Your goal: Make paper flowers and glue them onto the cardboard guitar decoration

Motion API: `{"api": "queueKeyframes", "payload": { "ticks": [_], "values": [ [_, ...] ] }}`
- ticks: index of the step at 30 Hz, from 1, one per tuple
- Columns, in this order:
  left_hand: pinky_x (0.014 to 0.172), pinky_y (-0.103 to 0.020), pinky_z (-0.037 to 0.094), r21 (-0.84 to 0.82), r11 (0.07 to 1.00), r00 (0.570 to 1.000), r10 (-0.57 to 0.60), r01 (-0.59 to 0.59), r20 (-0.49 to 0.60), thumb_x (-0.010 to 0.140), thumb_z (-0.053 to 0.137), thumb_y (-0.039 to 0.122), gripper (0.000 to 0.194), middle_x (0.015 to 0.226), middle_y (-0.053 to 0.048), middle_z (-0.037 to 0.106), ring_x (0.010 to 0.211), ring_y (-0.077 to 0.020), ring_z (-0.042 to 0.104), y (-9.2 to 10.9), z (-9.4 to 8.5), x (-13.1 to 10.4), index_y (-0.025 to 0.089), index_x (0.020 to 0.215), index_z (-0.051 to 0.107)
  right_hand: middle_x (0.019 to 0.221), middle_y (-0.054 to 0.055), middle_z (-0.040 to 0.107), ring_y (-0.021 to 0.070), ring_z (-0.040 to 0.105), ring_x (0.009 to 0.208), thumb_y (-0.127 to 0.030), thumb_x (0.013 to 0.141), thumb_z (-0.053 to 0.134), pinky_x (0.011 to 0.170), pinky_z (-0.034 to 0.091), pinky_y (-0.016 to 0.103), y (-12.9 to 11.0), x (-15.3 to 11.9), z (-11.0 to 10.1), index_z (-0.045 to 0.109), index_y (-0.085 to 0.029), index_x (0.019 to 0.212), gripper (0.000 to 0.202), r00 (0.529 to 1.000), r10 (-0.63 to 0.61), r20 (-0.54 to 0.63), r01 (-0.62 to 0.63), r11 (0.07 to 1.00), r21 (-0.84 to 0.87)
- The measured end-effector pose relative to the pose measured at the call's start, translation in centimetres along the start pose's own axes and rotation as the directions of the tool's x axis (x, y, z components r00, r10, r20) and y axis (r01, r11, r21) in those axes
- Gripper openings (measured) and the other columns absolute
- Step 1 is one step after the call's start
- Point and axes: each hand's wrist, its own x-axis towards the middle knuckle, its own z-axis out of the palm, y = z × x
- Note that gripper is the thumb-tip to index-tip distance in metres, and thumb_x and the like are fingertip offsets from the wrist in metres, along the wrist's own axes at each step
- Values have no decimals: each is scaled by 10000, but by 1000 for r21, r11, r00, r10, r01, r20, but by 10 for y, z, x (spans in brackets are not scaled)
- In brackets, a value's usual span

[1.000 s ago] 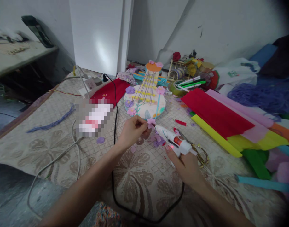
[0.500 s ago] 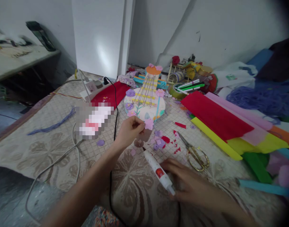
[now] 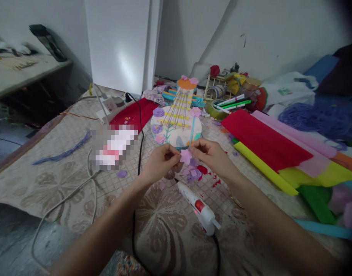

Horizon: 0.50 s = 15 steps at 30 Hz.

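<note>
Pink paper flower [image 3: 186,156] between two bare hands, seen from above. The flower lay between the fingertips of the left hand [image 3: 161,165], at its 9 o'clock edge, and those of the right hand [image 3: 210,154], at about 2 o'clock. Both grips were narrow: thumb and forefinger of each hand closed on the flower's rim, with its middle uncovered. The flower was held over the near side of the guitar-shaped craft [image 3: 180,134], which lay at 12 o'clock on the patterned tablecloth [image 3: 152,218]. The fingertips covered parts of the flower's margin, and its underside could not be seen. The right forearm hid most of the scissors, of which a gold handle [image 3: 237,201] showed at 4 o'clock; a pixelated patch [image 3: 115,147] at 9 o'clock masked whatever lay there. The flower was pale pink, small and slightly soft in outline, with pointed petals spread outward; finer detail was too blurred to tell. Purple and pink paper scraps [image 3: 192,174] lay near it at 5 o'clock, and farther along that line rested the white glue gun [image 3: 197,207], a red light on its side. Red crepe paper [image 3: 265,140] lay at 3 o'clock, well apart from the flower.
</note>
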Motion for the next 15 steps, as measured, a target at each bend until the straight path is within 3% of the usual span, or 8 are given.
{"api": "queueKeyframes", "payload": {
  "ticks": [5, 8, 11, 13, 15],
  "values": [
    [496, -184, 443, -19, 1000, 1000, -17, 17, -3, 721, 612, 188, 119, 570, 26, 579, 491, -70, 556, 1, 0, 0, 141, 715, 503, 610, -44, 474, 82, 407, 509, -356, 802, 572, 468, 321, 217, 7, -1, -6, 566, -172, 743, 194, 995, 83, -45, -77, 990, 121],
    [498, -186, 440, -16, 1000, 998, -24, 23, -57, 707, 623, 182, 128, 559, 22, 579, 491, -72, 550, 3, -2, 1, 139, 697, 502, 551, -53, 454, 92, 410, 472, -372, 812, 562, 450, 312, 226, 21, -3, -27, 555, -190, 761, 189, 974, 95, -207, -82, 994, 69],
    [520, -197, 455, -34, 999, 993, -6, 3, -116, 704, 625, 177, 124, 554, 19, 583, 504, -79, 557, 3, -5, 3, 140, 695, 506, 517, -45, 448, 115, 425, 460, -373, 833, 531, 452, 309, 247, 37, -7, -61, 545, -204, 757, 186, 885, 30, -465, -90, 990, -107],
    [535, -206, 464, -43, 999, 989, 6, -13, -151, 706, 622, 174, 116, 560, 16, 591, 513, -83, 564, 3, -6, 4, 143, 699, 511, 502, -26, 434, 125, 415, 462, -391, 871, 465, 471, 299, 267, 44, -11, -82, 506, -203, 633, 306, 802, -82, -591, -170, 918, -358],
    [539, -209, 467, -47, 999, 985, 13, -21, -172, 706, 622, 171, 112, 563, 14, 595, 515, -83, 567, 4, -7, 4, 146, 699, 512, 542, -6, 447, 135, 420, 496, -373, 854, 496, 496, 298, 280, 47, -16, -92, 503, -198, 579, 326, 834, -177, -523, -213, 771, -601]
  ]
}}
